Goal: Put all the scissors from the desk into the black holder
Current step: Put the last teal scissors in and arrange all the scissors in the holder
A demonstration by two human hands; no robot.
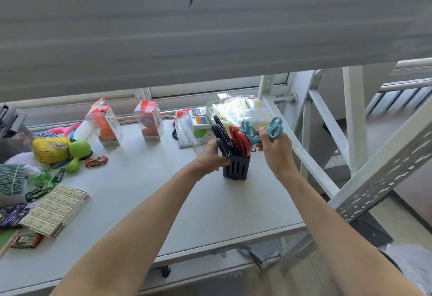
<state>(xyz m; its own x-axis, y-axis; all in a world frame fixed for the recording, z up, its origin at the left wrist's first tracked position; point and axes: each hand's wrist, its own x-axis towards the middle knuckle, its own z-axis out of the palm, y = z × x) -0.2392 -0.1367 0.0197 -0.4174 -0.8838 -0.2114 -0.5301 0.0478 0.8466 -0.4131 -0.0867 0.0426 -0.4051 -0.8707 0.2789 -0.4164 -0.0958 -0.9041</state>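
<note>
Black holder, upright on desk: left hand fingers wrapped around its side. Black scissors, red scissors, one blue pair stand inside. Right hand fingers pinch another blue scissors just above the holder's rim

- A pale grey desk stood under a broad white shelf that crossed the whole upper view.
- White metal frame struts rose at the desk's right end, one a slotted diagonal brace.
- Behind the desk ran a window frame, with a railing to the right.
- Daylight lit the desktop evenly.
- Light-coloured floor showed on the right.
</note>
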